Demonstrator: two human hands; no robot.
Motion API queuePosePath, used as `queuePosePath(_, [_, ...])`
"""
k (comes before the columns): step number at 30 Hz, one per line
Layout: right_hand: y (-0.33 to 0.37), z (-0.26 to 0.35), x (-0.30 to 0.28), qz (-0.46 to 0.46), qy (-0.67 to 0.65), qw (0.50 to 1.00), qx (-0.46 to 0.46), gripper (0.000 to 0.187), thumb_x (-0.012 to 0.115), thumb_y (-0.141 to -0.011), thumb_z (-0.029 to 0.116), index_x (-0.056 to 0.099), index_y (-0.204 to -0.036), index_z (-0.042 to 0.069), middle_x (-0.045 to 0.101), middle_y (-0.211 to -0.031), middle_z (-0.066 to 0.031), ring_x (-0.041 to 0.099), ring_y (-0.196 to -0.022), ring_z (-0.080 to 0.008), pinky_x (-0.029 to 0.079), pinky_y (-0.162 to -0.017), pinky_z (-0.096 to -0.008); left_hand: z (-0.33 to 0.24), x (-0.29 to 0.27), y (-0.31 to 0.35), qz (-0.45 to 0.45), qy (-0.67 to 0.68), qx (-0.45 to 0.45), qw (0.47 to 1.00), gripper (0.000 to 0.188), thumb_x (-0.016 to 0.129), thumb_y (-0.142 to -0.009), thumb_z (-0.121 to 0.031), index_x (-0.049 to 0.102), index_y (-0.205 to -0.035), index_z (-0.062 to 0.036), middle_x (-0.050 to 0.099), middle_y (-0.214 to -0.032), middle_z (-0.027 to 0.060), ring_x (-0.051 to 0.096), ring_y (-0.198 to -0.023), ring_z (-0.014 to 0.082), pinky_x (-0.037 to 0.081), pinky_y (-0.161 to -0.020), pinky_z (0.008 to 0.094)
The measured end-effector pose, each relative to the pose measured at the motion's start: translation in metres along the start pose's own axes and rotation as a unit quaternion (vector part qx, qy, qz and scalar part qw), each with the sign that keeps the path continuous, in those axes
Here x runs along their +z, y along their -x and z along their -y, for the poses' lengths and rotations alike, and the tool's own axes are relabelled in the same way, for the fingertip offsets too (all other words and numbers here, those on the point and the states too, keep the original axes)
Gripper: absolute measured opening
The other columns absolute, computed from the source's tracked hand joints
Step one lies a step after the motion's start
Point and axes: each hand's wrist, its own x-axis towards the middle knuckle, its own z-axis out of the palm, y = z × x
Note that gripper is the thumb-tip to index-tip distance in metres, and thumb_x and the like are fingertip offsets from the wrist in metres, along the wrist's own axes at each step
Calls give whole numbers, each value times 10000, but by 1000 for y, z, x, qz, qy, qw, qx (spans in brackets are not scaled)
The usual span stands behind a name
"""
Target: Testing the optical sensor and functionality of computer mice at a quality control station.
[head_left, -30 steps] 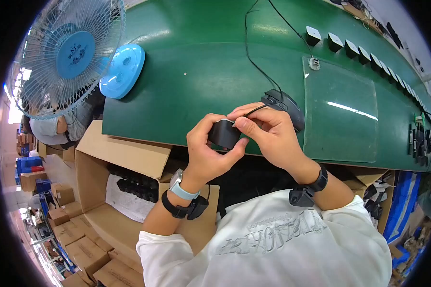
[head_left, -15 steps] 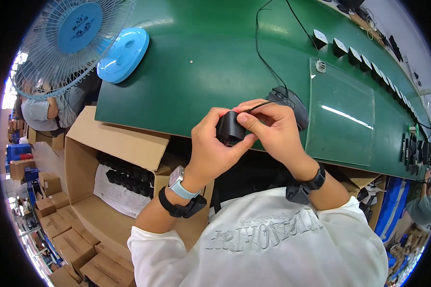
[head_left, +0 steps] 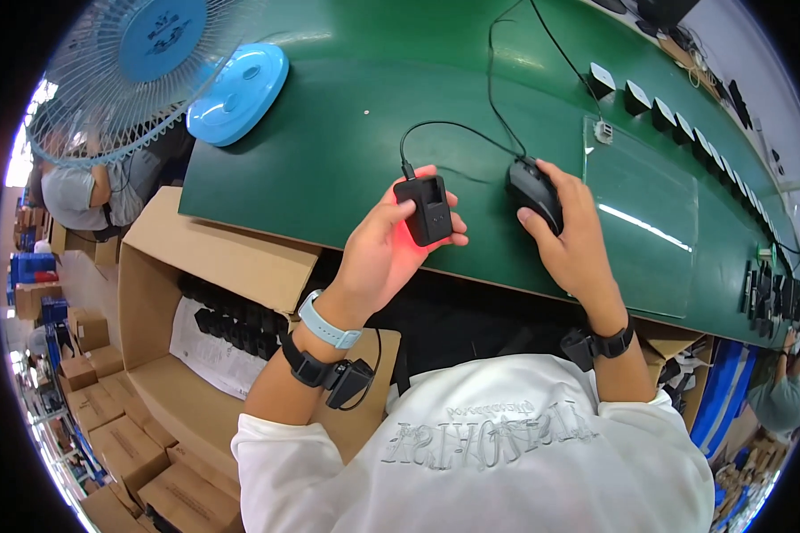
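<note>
A small black box-shaped device [head_left: 429, 210] with a recess in its upper face rests in my left hand [head_left: 384, 240], thumb over one edge and fingers behind it. Red light glows on the palm beneath. From the device's far end, a thin black cable [head_left: 453, 124] loops up and over toward a black computer mouse [head_left: 535, 194]. My right hand [head_left: 571, 233] is closed around that mouse on the green table [head_left: 329, 169].
A blue fan [head_left: 240, 93] stands at the table's far left. Below it, an open cardboard box [head_left: 164, 306] holds several black parts. A clear sheet [head_left: 644, 222] lies right of the mouse. Black-and-white blocks [head_left: 636, 98] line the far right edge.
My right hand has let go of the device and moved right onto the mouse. The left hand keeps the device, now turned so its recessed face and the plugged-in cable show.
</note>
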Motion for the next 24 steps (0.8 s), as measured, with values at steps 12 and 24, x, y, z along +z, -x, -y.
queuePosePath(12, [-3, 62, 40, 26, -499, 864, 63, 603, 541, -1000, 177, 264, -1520, 48, 452, -1366, -137, 488, -1244, -214, 372, -1097, -352, 9, 8, 9, -14, -168, 76, 983, 647, 797, -822, 61, 430, -1354, 18, 619, -1246, 137, 668, -1074, 194, 602, -885, 322])
queuePosePath(24, [6, 59, 47, -84, -252, 941, -210, 726, 706, -832, 67, 328, -1448, 7, 402, -1397, -259, 458, -1243, -404, 360, -1101, -466, 12, -3, 2, 23, -31, 28, 999, 688, 804, -770, 52, 460, -1353, -72, 565, -1348, 97, 582, -1241, 242, 518, -1053, 416])
